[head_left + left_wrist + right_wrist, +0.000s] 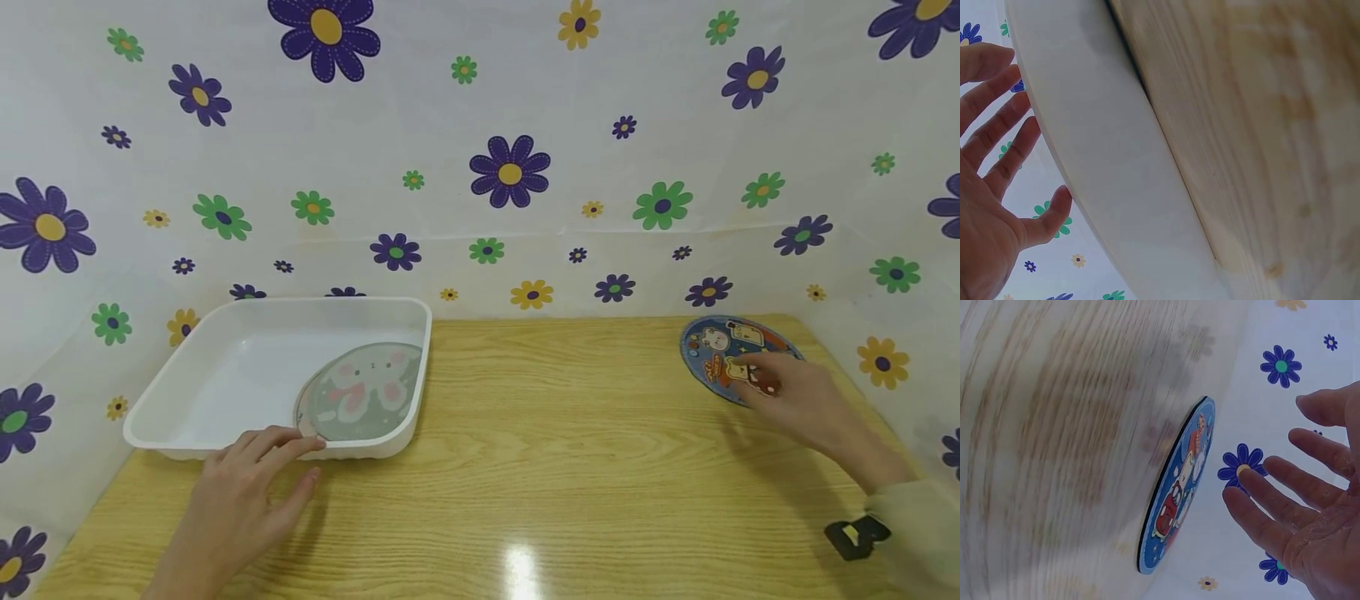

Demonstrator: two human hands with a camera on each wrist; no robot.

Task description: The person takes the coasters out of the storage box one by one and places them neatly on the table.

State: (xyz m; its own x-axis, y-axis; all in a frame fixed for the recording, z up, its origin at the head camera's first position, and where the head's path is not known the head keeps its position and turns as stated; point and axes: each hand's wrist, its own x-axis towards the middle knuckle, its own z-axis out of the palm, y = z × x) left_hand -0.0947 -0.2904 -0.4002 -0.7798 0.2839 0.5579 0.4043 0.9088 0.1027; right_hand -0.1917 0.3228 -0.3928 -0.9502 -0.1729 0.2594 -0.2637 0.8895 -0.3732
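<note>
My left hand [240, 500] rests its fingertips on the front rim of a white plastic tray [225, 375], fingers loosely extended. In the left wrist view those fingertips line the edge of the tray [1104, 125]. Inside the tray, at its right end, lies a round grey-green mat [367, 396] with a cartoon rabbit face, partly cut off by the rim. Far to the right, my right hand [802, 408] hovers over a round blue mat [742, 333] with cartoon figures. The right wrist view shows the fingers spread apart and a gap between them and the blue mat [1175, 494].
A light wood-grain table [540, 433] carries the tray on the left and the blue mat at the back right. White cloth [420, 108] printed with purple, green and yellow flowers rises behind and along both sides.
</note>
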